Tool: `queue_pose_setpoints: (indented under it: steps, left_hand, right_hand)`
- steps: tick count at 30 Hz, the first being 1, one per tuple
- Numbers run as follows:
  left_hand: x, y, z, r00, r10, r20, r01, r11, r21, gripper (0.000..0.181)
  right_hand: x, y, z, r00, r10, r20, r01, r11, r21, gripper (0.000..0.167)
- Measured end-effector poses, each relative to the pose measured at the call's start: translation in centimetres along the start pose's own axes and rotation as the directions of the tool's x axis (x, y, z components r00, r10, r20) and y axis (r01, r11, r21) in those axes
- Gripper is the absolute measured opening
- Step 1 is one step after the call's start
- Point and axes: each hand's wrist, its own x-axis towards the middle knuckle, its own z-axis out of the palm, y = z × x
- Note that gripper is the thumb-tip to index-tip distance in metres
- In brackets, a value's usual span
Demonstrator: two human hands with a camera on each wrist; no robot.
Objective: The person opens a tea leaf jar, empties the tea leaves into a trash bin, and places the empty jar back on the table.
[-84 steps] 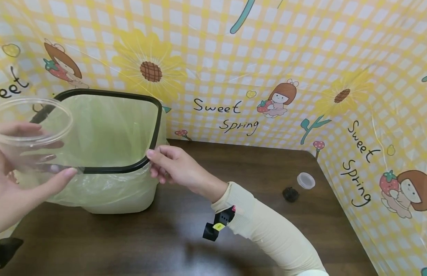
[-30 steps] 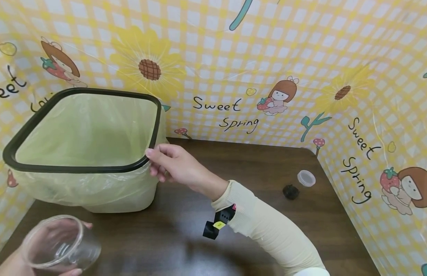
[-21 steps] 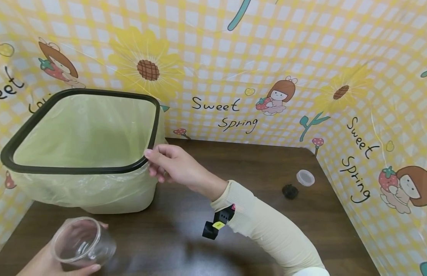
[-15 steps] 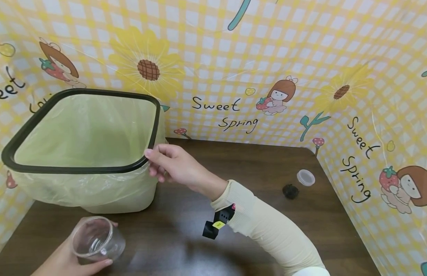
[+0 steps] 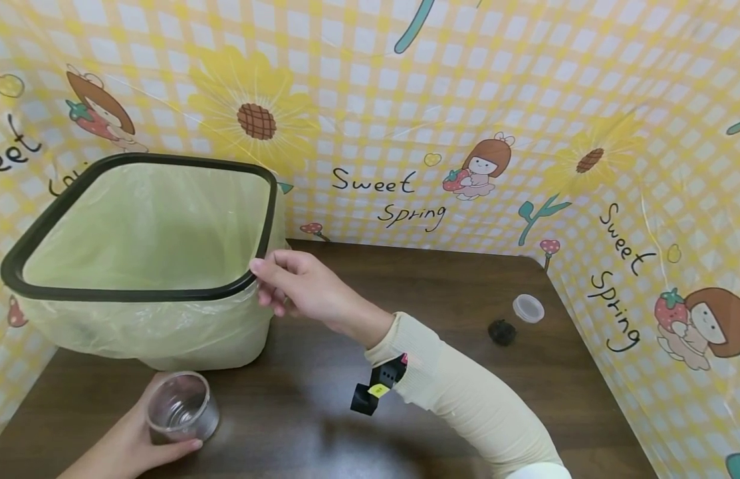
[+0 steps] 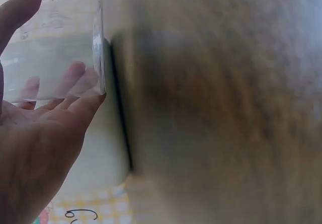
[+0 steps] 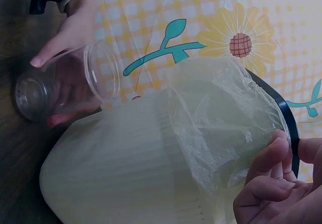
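The worktop [image 5: 417,286] is dark brown with a wood grain and a sheen near the front; on it a pale bin [image 5: 226,352] stands upright at the back left, while a small black lump [image 5: 502,332] lies at the right, a round translucent lid [image 5: 528,309] just beside it

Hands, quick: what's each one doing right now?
Left hand: closed around the clear cup, holding it.
Right hand: closed, pinching the bin's black rim.

My way into the bin [image 5: 229,354] lies from above.
The right hand [image 5: 300,286] blocks its near right corner, patterned sheet [image 5: 358,86] its back, left hand [image 5: 136,429] and cup [image 5: 187,412] part of its front.
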Motion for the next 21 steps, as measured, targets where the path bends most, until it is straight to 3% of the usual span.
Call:
queue_pose_setpoints:
  steps: [9, 21]
  left_hand:
    - [-0.6, -1.1, 0.4, 0.998, -0.060, -0.006, 0.060, 0.998, -0.037, 0.099]
    - [-0.8, -1.8, 0.5, 0.993, -0.114, -0.014, 0.114, 0.993, 0.004, 0.106]
  right_hand:
    - [-0.1, -0.1, -0.1, 1.000, -0.007, 0.007, 0.008, 1.000, -0.013, 0.032]
    - [0.0, 0.0, -0.1, 1.000, 0.006, 0.000, -0.006, 1.000, -0.010, 0.031]
